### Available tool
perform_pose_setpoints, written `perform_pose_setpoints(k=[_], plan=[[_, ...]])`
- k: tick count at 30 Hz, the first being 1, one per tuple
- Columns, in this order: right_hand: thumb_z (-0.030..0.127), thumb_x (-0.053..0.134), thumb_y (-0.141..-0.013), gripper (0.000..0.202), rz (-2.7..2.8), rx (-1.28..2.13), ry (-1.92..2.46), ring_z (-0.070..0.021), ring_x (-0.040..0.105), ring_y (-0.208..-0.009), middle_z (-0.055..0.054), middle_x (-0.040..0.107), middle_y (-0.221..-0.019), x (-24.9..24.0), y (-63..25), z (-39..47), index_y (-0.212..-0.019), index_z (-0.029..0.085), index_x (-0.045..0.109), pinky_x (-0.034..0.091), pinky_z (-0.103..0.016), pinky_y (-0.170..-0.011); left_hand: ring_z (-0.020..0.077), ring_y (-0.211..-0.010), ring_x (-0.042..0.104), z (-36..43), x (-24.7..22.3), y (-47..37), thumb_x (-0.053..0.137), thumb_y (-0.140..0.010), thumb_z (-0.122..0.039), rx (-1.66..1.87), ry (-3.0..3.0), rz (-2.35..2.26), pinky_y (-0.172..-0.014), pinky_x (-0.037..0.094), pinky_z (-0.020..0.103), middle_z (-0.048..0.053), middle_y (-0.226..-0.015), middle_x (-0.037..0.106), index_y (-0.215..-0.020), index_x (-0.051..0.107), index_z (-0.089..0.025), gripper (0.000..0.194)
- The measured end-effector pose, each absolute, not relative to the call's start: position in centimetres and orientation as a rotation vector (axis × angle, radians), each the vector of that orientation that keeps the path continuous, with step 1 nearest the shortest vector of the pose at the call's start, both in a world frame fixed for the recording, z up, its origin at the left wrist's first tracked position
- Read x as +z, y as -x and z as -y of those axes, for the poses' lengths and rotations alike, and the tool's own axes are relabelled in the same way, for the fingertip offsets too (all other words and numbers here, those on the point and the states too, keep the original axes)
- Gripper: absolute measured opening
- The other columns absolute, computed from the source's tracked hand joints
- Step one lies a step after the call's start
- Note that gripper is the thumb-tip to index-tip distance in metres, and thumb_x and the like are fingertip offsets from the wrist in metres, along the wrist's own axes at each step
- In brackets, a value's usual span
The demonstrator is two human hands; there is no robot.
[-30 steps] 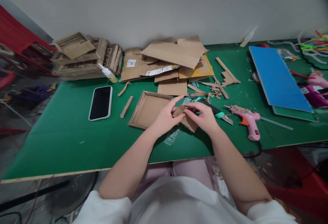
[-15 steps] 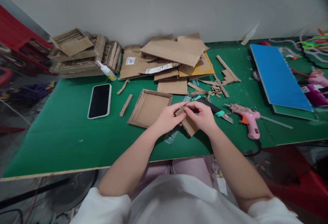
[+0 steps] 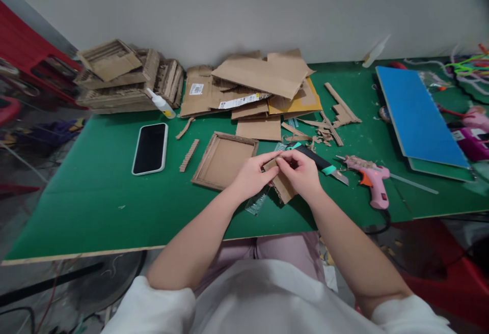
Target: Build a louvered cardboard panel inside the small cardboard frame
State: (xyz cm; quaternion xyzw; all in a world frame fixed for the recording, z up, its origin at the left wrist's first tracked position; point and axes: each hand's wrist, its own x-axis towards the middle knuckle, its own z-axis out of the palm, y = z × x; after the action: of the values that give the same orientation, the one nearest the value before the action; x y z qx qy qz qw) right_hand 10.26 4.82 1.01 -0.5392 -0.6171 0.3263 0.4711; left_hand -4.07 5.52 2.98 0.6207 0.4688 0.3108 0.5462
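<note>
Between my hands is a small piece of cardboard (image 3: 283, 187), tilted, its lower edge ragged. My left hand (image 3: 255, 175) grips its upper left side with thumb and fingers closed. My right hand (image 3: 300, 171) pinches the upper edge; the fingertips of both hands nearly meet there and hide that part. Under the hands lies a clear ruler (image 3: 256, 203), partly covered. Just behind my right hand rests a utility knife (image 3: 311, 157) with its blade out. To the left of my hands sits a shallow cardboard tray (image 3: 229, 158) with layered rims.
A pink glue gun (image 3: 372, 176) lies at right, near a blue board (image 3: 420, 115). Cardboard sheets (image 3: 263, 74) and scraps (image 3: 323, 133) are at the back. Left are a phone (image 3: 150, 149), a corrugated strip (image 3: 189, 156), a glue bottle (image 3: 162, 104) and stacked cardboard trays (image 3: 118, 84).
The view has shifted very slightly. Both hands stay on the cardboard piece in almost the same place, with only small finger movement at its upper edge.
</note>
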Motion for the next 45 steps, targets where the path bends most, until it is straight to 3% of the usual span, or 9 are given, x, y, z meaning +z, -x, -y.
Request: perform_pose_setpoints(k=[6,11,14,18,24,28,34,40,45], plan=[[0.039,0.055,-0.079,0.02,1.519,0.76,1.368,-0.0136,0.059,-0.067,-0.001,0.065,-0.074,1.3,-12.3,-5.5,-0.078,0.02,0.063,0.049,-0.027,-0.063,0.0071,-0.05,0.055,-5.9,2.8,4.3,0.059,-0.073,-0.023,0.862,-1.37,-1.094,-0.046,0.05,0.021,0.002,-0.095,0.064,-0.108,0.058,-0.02,0.035],[0.046,0.055,-0.078,0.03,1.749,0.186,1.773,-0.0239,0.058,-0.085,-0.008,0.066,-0.087,0.6,-17.7,-6.4,-0.086,0.019,0.066,0.044,-0.041,-0.081,0.0075,-0.056,0.051,-6.4,3.0,4.7,0.061,-0.07,-0.023,1.034,-1.111,-1.105,-0.053,0.053,0.022,-0.006,-0.065,0.049,-0.088,0.048,-0.019,0.023],[0.047,0.057,-0.076,0.038,1.986,0.088,1.972,-0.0284,0.057,-0.086,-0.013,0.064,-0.089,0.1,-19.2,-6.6,-0.098,0.016,0.066,0.044,-0.042,-0.077,0.0067,-0.055,0.049,-6.6,2.9,4.7,0.064,-0.067,-0.024,1.059,-1.012,-1.077,-0.055,0.054,0.024,-0.007,-0.066,0.048,-0.083,0.044,-0.02,0.026],[0.04,0.063,-0.073,0.038,2.201,0.059,1.999,-0.0282,0.057,-0.083,-0.012,0.061,-0.087,0.4,-18.7,-6.6,-0.103,0.017,0.063,0.045,-0.038,-0.071,0.0055,-0.05,0.047,-6.7,2.4,4.6,0.068,-0.066,-0.028,1.061,-1.022,-1.11,-0.047,0.046,0.017,-0.007,-0.061,0.05,-0.079,0.045,-0.018,0.028],[0.041,0.062,-0.073,0.033,1.858,0.126,1.963,-0.0264,0.058,-0.084,-0.01,0.061,-0.091,2.9,-19.3,-5.4,-0.097,0.018,0.06,0.046,-0.039,-0.071,0.0123,-0.067,0.059,-6.5,1.9,4.8,0.063,-0.071,-0.034,0.975,-1.217,-1.186,-0.059,0.048,0.023,0.002,-0.082,0.065,-0.095,0.061,-0.015,0.031],[0.044,0.066,-0.068,0.036,1.375,0.446,1.731,-0.0198,0.06,-0.07,-0.005,0.061,-0.089,4.2,-20.3,-4.4,-0.094,0.022,0.054,0.05,-0.035,-0.06,0.0149,-0.073,0.06,-6.1,1.7,4.7,0.058,-0.077,-0.036,0.884,-1.51,-1.254,-0.065,0.047,0.025,0.004,-0.084,0.067,-0.096,0.065,-0.016,0.029],[0.033,0.067,-0.068,0.03,0.948,0.846,1.308,-0.0108,0.053,-0.045,0.007,0.054,-0.06,4.1,-20.2,-4.0,-0.087,0.025,0.045,0.046,-0.025,-0.043,0.0173,-0.084,0.059,-5.2,1.9,3.2,0.054,-0.081,-0.029,0.605,-2.095,-1.196,-0.075,0.046,0.028,0.005,-0.086,0.063,-0.092,0.068,-0.018,0.021],[0.032,0.066,-0.071,0.037,0.828,0.805,0.974,-0.0096,0.054,-0.05,0.007,0.058,-0.067,4.7,-18.6,-1.8,-0.099,0.029,0.042,0.053,-0.03,-0.056,0.018,-0.085,0.059,-4.3,1.4,2.1,0.051,-0.084,-0.023,0.352,-2.381,-1.156,-0.079,0.044,0.029,0.004,-0.086,0.065,-0.092,0.066,-0.018,0.018],[0.03,0.061,-0.075,0.016,0.804,0.916,0.829,-0.0093,0.055,-0.07,0.003,0.054,-0.077,4.3,-17.2,0.0,-0.089,0.026,0.055,0.051,-0.034,-0.079,0.0172,-0.081,0.055,-3.8,0.6,2.2,0.048,-0.086,-0.024,0.394,-2.533,-1.156,-0.073,0.044,0.027,0.005,-0.083,0.06,-0.092,0.066,-0.017,0.021]])
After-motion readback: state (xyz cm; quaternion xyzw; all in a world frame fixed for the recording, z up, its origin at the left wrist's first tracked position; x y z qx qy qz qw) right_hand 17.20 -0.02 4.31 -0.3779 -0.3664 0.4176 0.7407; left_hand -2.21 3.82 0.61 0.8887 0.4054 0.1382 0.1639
